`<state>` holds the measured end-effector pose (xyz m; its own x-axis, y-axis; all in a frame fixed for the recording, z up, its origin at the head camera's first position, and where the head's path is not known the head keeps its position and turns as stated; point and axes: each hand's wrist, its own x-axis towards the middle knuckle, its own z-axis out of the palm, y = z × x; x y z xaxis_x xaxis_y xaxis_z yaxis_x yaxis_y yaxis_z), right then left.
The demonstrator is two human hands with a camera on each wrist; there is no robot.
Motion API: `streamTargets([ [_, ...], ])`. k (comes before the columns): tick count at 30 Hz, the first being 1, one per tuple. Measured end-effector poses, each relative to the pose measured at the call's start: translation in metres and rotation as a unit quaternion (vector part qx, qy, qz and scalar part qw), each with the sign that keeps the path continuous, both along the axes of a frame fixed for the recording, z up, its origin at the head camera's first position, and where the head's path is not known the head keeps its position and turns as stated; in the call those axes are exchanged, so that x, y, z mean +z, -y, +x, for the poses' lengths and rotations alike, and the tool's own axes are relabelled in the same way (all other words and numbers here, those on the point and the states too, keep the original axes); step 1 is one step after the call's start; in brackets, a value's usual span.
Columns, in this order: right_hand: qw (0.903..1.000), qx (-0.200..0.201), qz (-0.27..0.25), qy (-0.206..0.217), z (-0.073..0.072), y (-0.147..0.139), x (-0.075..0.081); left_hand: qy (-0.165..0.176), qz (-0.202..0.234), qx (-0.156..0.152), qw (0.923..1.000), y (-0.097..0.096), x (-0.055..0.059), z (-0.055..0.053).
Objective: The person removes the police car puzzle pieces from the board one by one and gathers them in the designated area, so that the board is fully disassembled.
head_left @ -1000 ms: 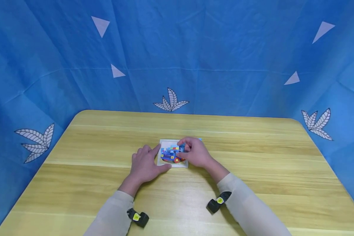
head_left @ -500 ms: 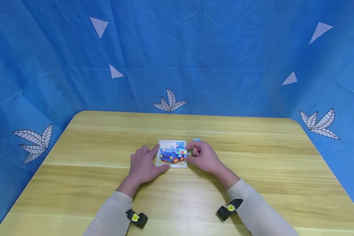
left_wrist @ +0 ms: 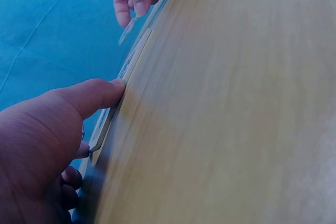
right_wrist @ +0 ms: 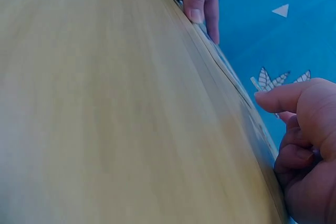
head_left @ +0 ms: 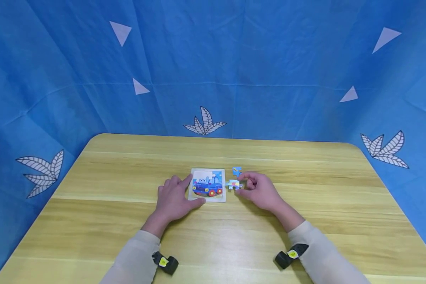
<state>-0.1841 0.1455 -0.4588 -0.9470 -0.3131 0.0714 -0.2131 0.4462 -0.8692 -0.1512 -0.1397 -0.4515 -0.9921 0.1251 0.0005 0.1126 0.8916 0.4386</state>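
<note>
Currently pinching a held jigsaw piece (head_left: 234, 184) just beside the puzzle frame (head_left: 214, 200)

Holding the piece in the right hand (head_left: 262, 192) with a narrow grip, between thumb and forefinger. Tucking the other fingers of that hand in toward the palm. Raised and tilted, going by the left wrist view, and marked in pale blue, yellow and red.

Touching the puzzle frame with the left hand (head_left: 175, 199), in a wide grip: forefinger at the left edge near the far corner, thumb on the near edge. Set flat on the wooden table (head_left: 127, 177), with a blue cartoon car picture (head_left: 209, 190) inside, complete with eyes and red wheels, and with a pale patch at the upper left.

Lying just beyond the right forefinger: a second jigsaw piece (head_left: 237, 170), mostly blue.

Strapped over the pale sleeves (head_left: 133, 258): black wrist cameras (head_left: 169, 265) with yellow labels. Behind everything, a blue curtain (head_left: 213, 51) printed with white triangles and leaves.
</note>
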Motion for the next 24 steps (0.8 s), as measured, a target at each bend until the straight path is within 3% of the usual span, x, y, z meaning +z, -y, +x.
streamTargets([
  [12, 0.9996, -0.025, 0.014, -0.003, 0.0, -0.028, 0.006, 0.006, 0.0, 0.005, 1.0, -0.001, 0.002, 0.001],
  [24, 0.9985, -0.046, 0.026, -0.012, -0.013, -0.05, 0.01, 0.008, -0.002, 0.002, 1.0, 0.0, 0.003, 0.001],
])
